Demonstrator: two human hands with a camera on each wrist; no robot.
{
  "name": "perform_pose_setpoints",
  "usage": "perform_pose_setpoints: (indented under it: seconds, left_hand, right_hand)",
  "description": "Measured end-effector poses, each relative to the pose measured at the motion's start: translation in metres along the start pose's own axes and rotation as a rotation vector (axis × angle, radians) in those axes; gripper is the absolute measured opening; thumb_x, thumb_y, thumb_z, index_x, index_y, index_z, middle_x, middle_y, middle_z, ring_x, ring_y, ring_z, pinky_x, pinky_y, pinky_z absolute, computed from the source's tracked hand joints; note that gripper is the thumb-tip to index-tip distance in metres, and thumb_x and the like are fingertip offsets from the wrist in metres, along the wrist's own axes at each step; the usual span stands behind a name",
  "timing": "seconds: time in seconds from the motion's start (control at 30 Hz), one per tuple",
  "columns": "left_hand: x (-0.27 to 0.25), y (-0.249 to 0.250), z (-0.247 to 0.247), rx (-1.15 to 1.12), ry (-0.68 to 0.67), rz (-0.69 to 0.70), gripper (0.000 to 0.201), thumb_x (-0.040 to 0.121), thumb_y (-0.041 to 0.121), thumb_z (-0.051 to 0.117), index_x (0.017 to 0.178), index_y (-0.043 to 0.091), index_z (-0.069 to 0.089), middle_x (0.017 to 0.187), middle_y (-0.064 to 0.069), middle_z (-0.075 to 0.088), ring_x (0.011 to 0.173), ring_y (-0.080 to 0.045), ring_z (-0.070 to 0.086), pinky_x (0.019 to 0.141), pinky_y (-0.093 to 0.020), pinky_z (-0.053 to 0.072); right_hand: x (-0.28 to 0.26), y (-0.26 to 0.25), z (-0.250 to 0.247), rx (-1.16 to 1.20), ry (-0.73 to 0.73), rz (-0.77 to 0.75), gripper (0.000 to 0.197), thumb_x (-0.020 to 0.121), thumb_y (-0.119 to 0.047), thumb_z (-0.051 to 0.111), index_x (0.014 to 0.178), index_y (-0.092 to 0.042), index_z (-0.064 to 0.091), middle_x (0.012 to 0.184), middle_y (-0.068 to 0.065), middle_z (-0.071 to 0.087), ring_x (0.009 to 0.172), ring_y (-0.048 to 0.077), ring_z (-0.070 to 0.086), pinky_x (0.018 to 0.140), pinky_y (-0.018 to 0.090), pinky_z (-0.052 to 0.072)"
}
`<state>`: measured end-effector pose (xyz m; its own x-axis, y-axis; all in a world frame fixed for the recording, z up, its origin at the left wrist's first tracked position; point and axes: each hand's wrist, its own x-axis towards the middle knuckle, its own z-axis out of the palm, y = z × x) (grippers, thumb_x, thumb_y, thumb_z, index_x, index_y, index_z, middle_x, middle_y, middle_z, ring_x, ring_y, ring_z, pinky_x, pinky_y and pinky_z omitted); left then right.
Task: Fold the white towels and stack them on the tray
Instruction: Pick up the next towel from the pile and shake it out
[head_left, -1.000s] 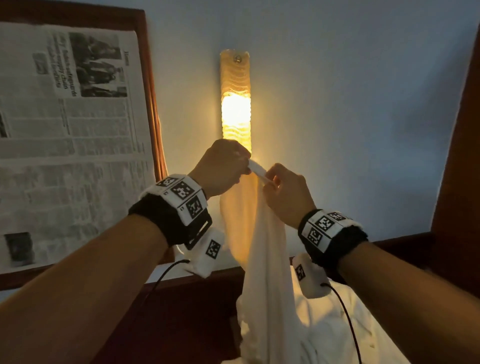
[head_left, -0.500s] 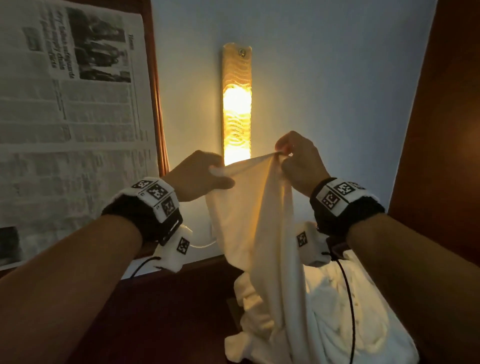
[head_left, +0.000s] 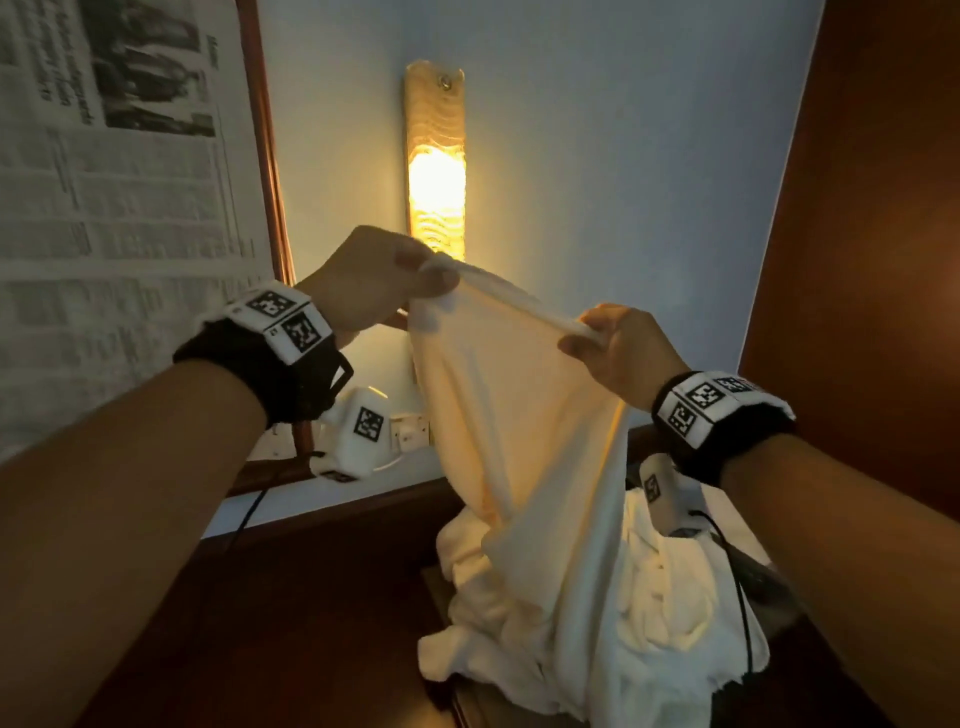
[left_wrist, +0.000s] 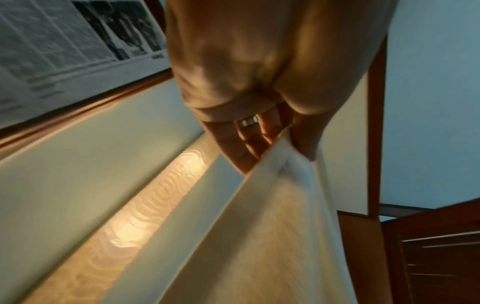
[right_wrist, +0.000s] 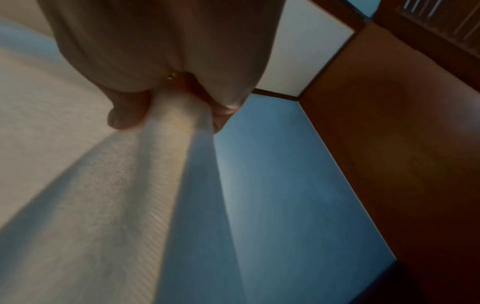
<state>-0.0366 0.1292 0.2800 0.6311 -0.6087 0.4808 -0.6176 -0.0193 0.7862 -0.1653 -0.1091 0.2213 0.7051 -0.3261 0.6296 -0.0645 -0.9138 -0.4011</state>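
Pale blue wall and a lit wall lamp (head_left: 435, 171) are filling the head view, with a framed newspaper (head_left: 119, 208) at the left and a dark table (head_left: 291, 613) below. A white towel (head_left: 519, 441) is being held up in front of the lamp, its top hem pinched by the left hand (head_left: 371, 280) and the right hand (head_left: 615, 348); its lower part is draping onto a heap of towels (head_left: 670, 613) on the table. The tray cannot be made out. The hem is probably being worked toward its corners, and it should be kept taut so the cloth hangs square before folding.

From the left wrist, the fingers (left_wrist: 241, 152) and thumb are being pressed together on a bunched corner of the towel (left_wrist: 280, 236).

From the right wrist, blurred, the rolled hem (right_wrist: 179, 115) is being clamped between thumb and fingers; sliding along it loosely is advised.
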Motion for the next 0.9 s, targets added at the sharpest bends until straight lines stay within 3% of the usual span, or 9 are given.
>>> perform_pose_setpoints:
  seconds: [0.17,0.33,0.43,0.53,0.6,0.63,0.7,0.8,0.9]
  left_hand:
    - [0.004,0.037,0.034,0.015,0.110,0.149,0.026,0.090,0.024,0.074,0.104,0.002,0.073,0.096,-0.011,0.073,0.086,-0.023,0.075,0.072,-0.045,0.063]
    - [0.005,0.077,0.063,0.126,0.244,0.293,0.023,0.093,0.028,0.071,0.099,0.007,0.076,0.079,0.001,0.072,0.074,-0.016,0.071,0.068,-0.042,0.063]
    - [0.003,0.089,0.073,0.097,0.297,0.309,0.012,0.093,0.033,0.069,0.090,0.023,0.076,0.071,0.014,0.067,0.071,-0.007,0.063,0.068,-0.038,0.057]
    - [0.001,0.095,0.084,-0.011,0.243,0.256,0.017,0.088,0.043,0.066,0.093,0.029,0.076,0.088,0.008,0.071,0.086,-0.011,0.064,0.080,-0.041,0.056]
    - [0.000,0.099,0.096,-0.061,0.206,0.246,0.019,0.087,0.044,0.065,0.094,0.032,0.076,0.094,0.007,0.072,0.093,-0.013,0.065,0.085,-0.037,0.054]
    - [-0.001,0.102,0.105,-0.088,0.188,0.251,0.017,0.089,0.041,0.065,0.096,0.030,0.076,0.095,0.006,0.072,0.094,-0.013,0.065,0.087,-0.036,0.053]
    - [-0.003,0.109,0.123,-0.149,0.160,0.258,0.013,0.098,0.029,0.064,0.102,0.021,0.074,0.096,0.002,0.071,0.094,-0.012,0.065,0.087,-0.033,0.052]
    - [-0.007,0.120,0.147,-0.205,0.127,0.233,0.025,0.101,0.024,0.059,0.114,0.006,0.071,0.103,-0.006,0.070,0.094,-0.012,0.066,0.077,-0.024,0.054]
    - [-0.010,0.126,0.166,-0.198,0.083,0.200,0.030,0.102,0.032,0.056,0.118,0.012,0.071,0.106,-0.011,0.071,0.093,-0.015,0.068,0.072,-0.028,0.056]
  right_hand:
    - [-0.017,0.049,-0.017,0.214,-0.009,0.134,0.025,0.089,-0.023,0.071,0.076,-0.003,0.066,0.071,0.022,0.060,0.063,0.024,0.053,0.062,0.034,0.043]
    - [-0.052,0.127,-0.015,0.180,-0.113,0.333,0.029,0.088,-0.031,0.071,0.088,-0.003,0.073,0.087,0.025,0.070,0.081,0.041,0.068,0.076,0.056,0.057]
    - [-0.062,0.149,-0.024,0.246,-0.065,0.372,0.054,0.080,-0.045,0.063,0.088,0.009,0.064,0.075,0.023,0.063,0.070,0.033,0.061,0.069,0.048,0.056]
    - [-0.053,0.131,-0.057,0.267,0.034,0.213,0.041,0.088,-0.030,0.055,0.092,0.010,0.065,0.086,0.025,0.064,0.078,0.029,0.058,0.064,0.033,0.037]
    - [-0.042,0.108,-0.081,0.272,0.058,0.108,0.018,0.091,-0.002,0.054,0.098,-0.001,0.070,0.091,0.009,0.066,0.086,0.023,0.059,0.068,0.023,0.040]
    - [-0.036,0.098,-0.092,0.255,0.066,0.044,0.028,0.086,0.005,0.052,0.095,-0.012,0.072,0.088,0.001,0.067,0.084,0.018,0.059,0.068,0.018,0.042]
    - [-0.022,0.084,-0.108,0.199,0.080,-0.086,0.035,0.078,0.003,0.050,0.080,-0.026,0.069,0.076,-0.010,0.065,0.074,0.013,0.059,0.067,0.019,0.043]
    - [-0.011,0.062,-0.136,0.134,0.139,-0.205,0.022,0.077,-0.003,0.058,0.076,-0.021,0.071,0.069,-0.009,0.062,0.067,0.015,0.057,0.061,0.022,0.042]
    - [-0.006,0.036,-0.165,0.240,0.243,-0.278,0.025,0.074,-0.005,0.065,0.059,-0.024,0.059,0.054,-0.009,0.050,0.055,0.011,0.045,0.054,0.025,0.035]
